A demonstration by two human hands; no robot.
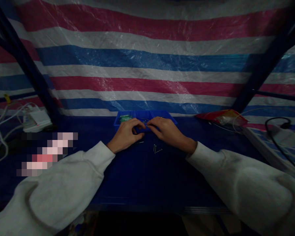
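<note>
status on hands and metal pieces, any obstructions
Left hand, right hand close together at blue tray; grip unclear. Thin metal pieces loose on table. Hands partly hide tray from view.

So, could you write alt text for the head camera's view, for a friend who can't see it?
A person's left hand and right hand nearly meet at a blue tray on a dark blue table. Thin metal pieces, possibly screws, lie nearer the camera; a red, white and blue striped sheet hangs behind.

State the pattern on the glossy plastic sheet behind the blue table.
Glossy plastic sheet: horizontal red, blue and whitish stripes; head view.
</note>
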